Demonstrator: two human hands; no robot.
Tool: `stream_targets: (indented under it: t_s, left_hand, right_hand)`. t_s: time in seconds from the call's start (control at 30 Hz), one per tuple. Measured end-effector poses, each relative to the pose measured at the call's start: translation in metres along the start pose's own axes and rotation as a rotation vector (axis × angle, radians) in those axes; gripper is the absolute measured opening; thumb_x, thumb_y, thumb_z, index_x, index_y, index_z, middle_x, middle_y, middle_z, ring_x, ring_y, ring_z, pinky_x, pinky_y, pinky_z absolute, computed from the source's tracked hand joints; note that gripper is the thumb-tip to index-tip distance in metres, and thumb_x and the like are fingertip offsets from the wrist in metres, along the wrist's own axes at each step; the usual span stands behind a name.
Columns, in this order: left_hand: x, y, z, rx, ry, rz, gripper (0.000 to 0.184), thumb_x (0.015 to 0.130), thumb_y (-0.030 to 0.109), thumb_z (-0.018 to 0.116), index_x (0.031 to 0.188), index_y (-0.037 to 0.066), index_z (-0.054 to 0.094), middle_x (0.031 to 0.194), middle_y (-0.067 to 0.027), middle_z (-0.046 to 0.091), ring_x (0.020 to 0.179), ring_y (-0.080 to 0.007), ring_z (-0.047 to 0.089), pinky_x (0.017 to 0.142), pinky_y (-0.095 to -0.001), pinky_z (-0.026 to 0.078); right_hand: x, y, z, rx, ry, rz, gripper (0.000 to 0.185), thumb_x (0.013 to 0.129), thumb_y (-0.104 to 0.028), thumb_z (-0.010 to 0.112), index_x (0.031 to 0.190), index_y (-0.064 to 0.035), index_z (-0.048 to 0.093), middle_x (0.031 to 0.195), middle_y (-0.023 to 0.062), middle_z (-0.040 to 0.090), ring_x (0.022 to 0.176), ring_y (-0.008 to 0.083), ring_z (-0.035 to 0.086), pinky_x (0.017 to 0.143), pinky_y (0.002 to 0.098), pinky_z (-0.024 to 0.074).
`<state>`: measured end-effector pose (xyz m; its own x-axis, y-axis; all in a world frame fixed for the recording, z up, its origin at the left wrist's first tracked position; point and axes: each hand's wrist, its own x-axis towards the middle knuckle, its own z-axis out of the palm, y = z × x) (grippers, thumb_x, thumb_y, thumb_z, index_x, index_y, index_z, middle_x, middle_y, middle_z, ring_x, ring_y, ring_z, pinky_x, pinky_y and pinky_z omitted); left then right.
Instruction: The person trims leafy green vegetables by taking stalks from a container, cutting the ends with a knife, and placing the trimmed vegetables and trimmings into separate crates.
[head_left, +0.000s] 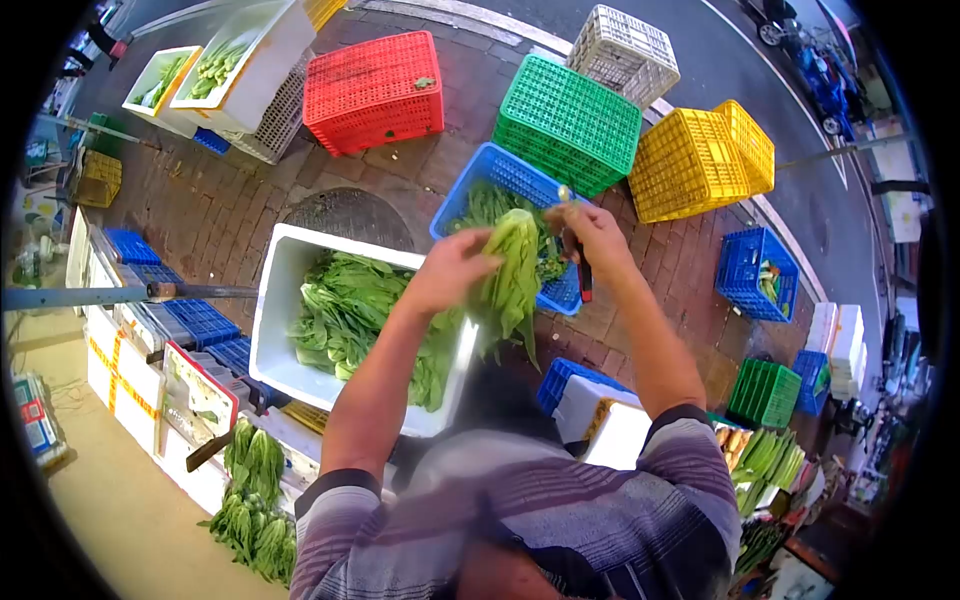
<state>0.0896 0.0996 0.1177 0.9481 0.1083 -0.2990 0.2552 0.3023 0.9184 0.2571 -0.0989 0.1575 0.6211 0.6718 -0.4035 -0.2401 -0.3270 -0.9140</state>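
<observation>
A leafy green vegetable (512,262) hangs between my hands, its pale end upward. My left hand (452,270) is beside its leaves, fingers apart and slightly blurred. My right hand (592,238) is closed round a knife (584,275) with a dark and red handle, at the right of the vegetable. Below my left forearm a white foam box (272,345) holds many leafy greens (345,310). Under the hands stands a blue crate (470,180) with loose leaves in it.
Red (372,90), green (568,120) and yellow crates (690,165) stand beyond the blue one. White boxes of greens (235,70) are at the upper left. A metal pole (100,297) reaches in from the left. More vegetables (770,465) lie at the lower right.
</observation>
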Motion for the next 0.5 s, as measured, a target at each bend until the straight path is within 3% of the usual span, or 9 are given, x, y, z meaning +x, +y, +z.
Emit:
stream_targets:
  t_s: [0.03, 0.07, 0.13, 0.2, 0.3, 0.5]
  left_hand:
    - [0.005, 0.0, 0.004, -0.023, 0.0, 0.047, 0.04, 0.091, 0.008, 0.068, 0.128, -0.002, 0.058, 0.116, -0.0043, 0.065, 0.105, -0.0124, 0.061, 0.093, -0.0293, 0.049]
    - [0.01, 0.001, 0.012, -0.047, 0.0, 0.093, 0.039, 0.091, 0.008, 0.068, 0.128, -0.002, 0.059, 0.114, -0.0036, 0.066, 0.104, -0.0121, 0.061, 0.092, -0.0291, 0.049]
    - [0.016, 0.006, 0.025, -0.047, 0.017, 0.119, 0.033, 0.091, 0.008, 0.068, 0.122, -0.001, 0.061, 0.104, -0.0007, 0.065, 0.094, -0.0093, 0.06, 0.084, -0.0262, 0.05]
    - [0.022, -0.004, 0.029, -0.006, 0.078, 0.15, 0.029, 0.09, 0.01, 0.068, 0.117, -0.002, 0.062, 0.102, -0.0038, 0.067, 0.094, -0.0108, 0.06, 0.085, -0.0276, 0.049]
    - [0.028, -0.011, 0.036, 0.072, 0.171, 0.175, 0.025, 0.09, 0.01, 0.068, 0.112, -0.001, 0.064, 0.098, -0.0047, 0.067, 0.091, -0.0105, 0.06, 0.082, -0.0271, 0.049]
    - [0.059, 0.006, 0.042, 0.11, 0.331, 0.312, 0.023, 0.091, 0.009, 0.068, 0.11, -0.003, 0.064, 0.094, -0.0049, 0.067, 0.086, -0.0096, 0.06, 0.078, -0.0255, 0.05]
  right_hand:
    - [-0.003, -0.006, 0.004, -0.039, -0.021, -0.045, 0.039, 0.096, -0.034, 0.064, 0.121, -0.0028, 0.065, 0.086, 0.0005, 0.063, 0.065, 0.0063, 0.054, 0.057, 0.0241, 0.0472]
    - [-0.009, -0.018, 0.008, -0.102, -0.076, -0.03, 0.035, 0.091, -0.022, 0.067, 0.121, -0.0033, 0.065, 0.096, 0.0012, 0.066, 0.073, 0.0072, 0.058, 0.062, 0.0244, 0.0493]
    - [-0.013, -0.025, 0.009, -0.1, -0.097, -0.025, 0.037, 0.089, -0.021, 0.068, 0.122, -0.0028, 0.064, 0.097, 0.0008, 0.066, 0.075, 0.0069, 0.059, 0.064, 0.0242, 0.0491]
    - [-0.007, -0.018, 0.0, -0.087, -0.111, -0.052, 0.036, 0.088, -0.019, 0.069, 0.119, -0.0015, 0.063, 0.093, 0.0003, 0.065, 0.076, 0.0068, 0.058, 0.066, 0.024, 0.0484]
    - [-0.009, -0.003, -0.015, -0.164, -0.033, -0.008, 0.033, 0.087, -0.018, 0.071, 0.115, -0.0009, 0.063, 0.088, 0.0008, 0.064, 0.076, 0.0077, 0.058, 0.067, 0.0259, 0.0482]
    - [-0.012, 0.035, -0.037, -0.167, 0.225, -0.172, 0.032, 0.085, -0.018, 0.074, 0.11, -0.0004, 0.063, 0.085, 0.0011, 0.062, 0.072, 0.0105, 0.055, 0.067, 0.0283, 0.0467]
